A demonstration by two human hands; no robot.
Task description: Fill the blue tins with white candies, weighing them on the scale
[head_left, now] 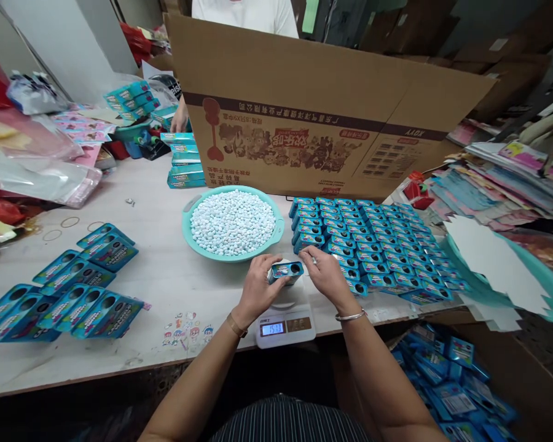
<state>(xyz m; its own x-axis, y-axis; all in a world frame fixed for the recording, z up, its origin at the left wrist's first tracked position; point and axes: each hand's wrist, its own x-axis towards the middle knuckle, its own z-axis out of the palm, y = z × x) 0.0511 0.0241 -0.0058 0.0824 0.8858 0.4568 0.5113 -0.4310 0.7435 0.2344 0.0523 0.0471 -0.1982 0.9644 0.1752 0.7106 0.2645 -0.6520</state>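
Across the tabletop (156,264) before you, a large cardboard carton (387,80) stands along the far side. Nearer, to the right, rows of teal boxes (378,245) form a tight block; left of them sits a turquoise bowl (279,226). Close to you is a white scale (299,338). Over it, your left hand (258,282) has its grip pinching a single teal box (286,270). Your right hand (327,273) bunches its grip just beside that box; whether it pinches anything, you cannot tell. Smallest, pale pellets (233,222) heap the bowl.
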